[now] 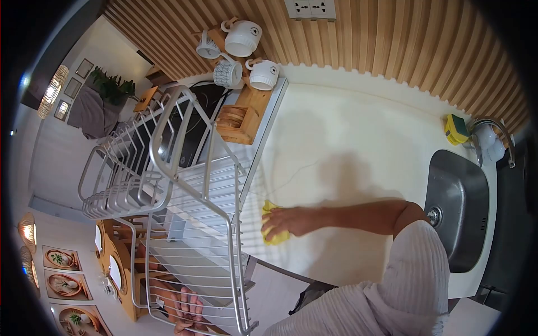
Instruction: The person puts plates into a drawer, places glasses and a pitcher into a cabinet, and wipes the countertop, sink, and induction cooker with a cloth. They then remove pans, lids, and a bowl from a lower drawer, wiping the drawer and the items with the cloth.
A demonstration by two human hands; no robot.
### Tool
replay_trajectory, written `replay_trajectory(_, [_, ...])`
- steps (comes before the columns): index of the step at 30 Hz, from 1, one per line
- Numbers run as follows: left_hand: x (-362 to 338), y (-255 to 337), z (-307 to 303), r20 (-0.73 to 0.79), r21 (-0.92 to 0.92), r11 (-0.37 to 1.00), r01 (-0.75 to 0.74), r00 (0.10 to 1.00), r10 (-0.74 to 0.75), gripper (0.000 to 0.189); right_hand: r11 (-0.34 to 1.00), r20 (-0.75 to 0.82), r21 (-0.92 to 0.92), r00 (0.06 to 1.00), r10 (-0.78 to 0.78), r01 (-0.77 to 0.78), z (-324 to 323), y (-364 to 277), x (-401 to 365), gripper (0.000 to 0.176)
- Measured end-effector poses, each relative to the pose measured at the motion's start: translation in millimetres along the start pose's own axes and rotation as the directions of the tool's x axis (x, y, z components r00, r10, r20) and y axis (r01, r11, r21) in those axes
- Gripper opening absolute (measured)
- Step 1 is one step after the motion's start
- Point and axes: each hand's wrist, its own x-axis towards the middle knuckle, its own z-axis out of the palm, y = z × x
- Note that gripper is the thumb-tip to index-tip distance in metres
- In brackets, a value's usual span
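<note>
My right hand [283, 222] presses a crumpled yellow cloth [276, 239] onto the pale countertop [336, 134], close to its left edge, with the fingers bent over the cloth. A large metal wire dish rack [204, 193] fills the left side, tilted and raised, its wires casting shadows near the cloth. Low on the left, my left hand [189, 312] shows through the rack's lower wires, with its fingers curled at them. The wires partly cover that hand, so its exact hold is hard to see.
A steel sink [462, 210] with a faucet [501, 134] lies at the right, a yellow-green sponge [457, 130] behind it. At the back left, several white mugs [243, 39] hang on a wooden stand [252, 115] beside a black cooktop [196, 126]. A table [115, 271] is beyond the rack.
</note>
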Motion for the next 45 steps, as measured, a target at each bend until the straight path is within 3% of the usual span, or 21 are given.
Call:
replay_trajectory(1, [1.8, 0.0, 0.1, 0.005, 0.004, 1.0, 0.0, 1.0, 0.0, 0.084, 0.985, -0.028, 0.154, 0.996, 0.088, -0.083, -7.3, 17.6, -2.1, 0.053])
replay_trajectory(4, [4.5, 0.7, 1.2, 0.007, 0.018, 1.0, -0.002, 1.0, 0.002, 0.085, 0.925, -0.49, -0.154, 0.84, 0.232, -0.346, -73.1, 129.6, 1.5, 0.057])
replay_trajectory(5, [5.7, -0.3, 0.6, 0.004, 0.025, 1.0, -0.004, 1.0, 0.004, 0.085, 0.793, -0.588, -0.26, 0.742, 0.324, -0.552, -110.3, 162.9, 1.6, 0.051])
replay_trajectory(6, [6.8, -0.3, 0.5, 0.004, 0.031, 1.0, -0.006, 1.0, 0.005, 0.085, 0.644, -0.484, -0.2, 0.646, 0.591, -0.739, -166.8, 178.0, 8.6, 0.048])
replay_trajectory(7, [9.4, -1.3, 1.2, 0.005, 0.038, 0.999, -0.007, 1.0, 0.007, 0.085, 0.484, -0.69, -0.492, 0.663, 0.291, -0.724, -182.9, 209.5, 0.0, 0.044])
replay_trajectory(9, [14.9, -3.5, 3.9, 0.003, 0.056, 0.998, -0.008, 1.0, 0.008, 0.085, 0.309, -0.814, -0.412, 0.499, 0.298, -0.857, -213.0, 228.9, 3.7, 0.038])
replay_trajectory(13, [18.2, -11.7, 6.7, -0.006, 0.072, 0.997, 0.002, 1.0, -0.002, 0.085, 0.221, -0.806, -0.475, 0.522, 0.28, -0.852, -229.1, 238.5, 9.8, 0.025])
replay_trajectory(15, [19.5, -17.4, 9.2, -0.004, 0.07, 0.998, 0.006, 1.0, -0.006, 0.085, 0.087, -0.757, -0.511, 0.495, 0.427, -0.855, -239.3, 225.1, 15.9, 0.028])
replay_trajectory(20, [17.7, -24.6, 15.7, -0.008, 0.073, 0.997, 0.011, 1.0, -0.011, 0.085, -0.028, -0.777, -0.622, 0.612, 0.145, -0.783, -236.7, 228.7, 17.7, 0.015])
replay_trajectory(22, [16.3, -24.7, 15.0, -0.011, 0.074, 0.997, 0.007, 1.0, -0.006, 0.085, -0.094, -0.804, -0.503, 0.425, 0.416, -0.859, -238.3, 207.0, 27.1, 0.012])
replay_trajectory(23, [16.2, -24.0, 15.0, -0.014, 0.075, 0.997, 0.007, 1.0, -0.006, 0.085, -0.095, -0.801, -0.507, 0.427, 0.419, -0.857, -239.0, 207.5, 27.3, 0.012])
replay_trajectory(25, [20.3, -25.2, 15.3, -0.014, 0.073, 0.997, 0.016, 1.0, -0.015, 0.085, 0.003, -0.644, -0.751, 0.733, 0.22, -0.661, -245.0, 206.7, 18.1, 0.013])
replay_trajectory(26, [22.2, -25.3, 15.7, -0.013, 0.07, 0.997, 0.022, 1.0, -0.021, 0.085, 0.006, -0.577, -0.813, 0.808, 0.121, -0.582, -246.7, 208.1, 12.7, 0.014])
replay_trajectory(30, [27.2, -29.1, 17.6, -0.011, 0.072, 0.997, 0.013, 1.0, -0.013, 0.085, -0.039, -0.532, -0.847, 0.847, 0.019, -0.531, -253.3, 229.0, -1.1, 0.017])
replay_trajectory(33, [28.6, -34.8, 22.0, -0.008, 0.063, 0.998, 0.013, 1.0, -0.013, 0.085, -0.004, -0.54, -0.832, 0.809, 0.23, -0.554, -254.1, 222.3, -7.1, 0.021])
replay_trajectory(37, [21.9, -34.5, 21.6, 0.011, 0.036, 0.999, 0.004, 1.0, -0.005, 0.085, 0.071, -0.703, -0.6, 0.567, 0.429, -0.797, -257.4, 201.5, -49.3, 0.025])
replay_trajectory(39, [19.6, -31.0, 22.4, 0.022, 0.016, 1.0, 0.006, 1.0, -0.006, 0.085, 0.126, -0.772, -0.557, 0.568, 0.286, -0.821, -257.6, 197.3, -126.9, 0.023])
replay_trajectory(40, [18.8, -28.8, 21.9, 0.03, 0.004, 1.0, 0.007, 1.0, -0.008, 0.085, 0.056, -0.828, -0.467, 0.459, 0.323, -0.882, -260.2, 191.3, -170.3, 0.022])
replay_trajectory(41, [17.8, -27.0, 22.3, 0.038, -0.006, 1.0, 0.01, 0.999, -0.009, 0.085, 0.045, -0.892, -0.426, 0.428, 0.144, -0.904, -250.9, 154.3, -210.8, 0.021])
replay_trajectory(43, [16.7, -24.2, 22.5, 0.054, -0.025, 1.0, 0.014, 0.998, -0.013, 0.085, -0.239, -0.93, -0.294, 0.22, 0.294, -0.926, -252.6, 99.8, -293.1, 0.025])
replay_trajectory(45, [15.5, -22.5, 23.9, 0.069, -0.047, 0.999, 0.017, 0.998, -0.014, 0.085, -0.497, -0.965, -0.086, -0.051, 0.256, -0.864, -242.4, 35.2, -314.0, 0.026])
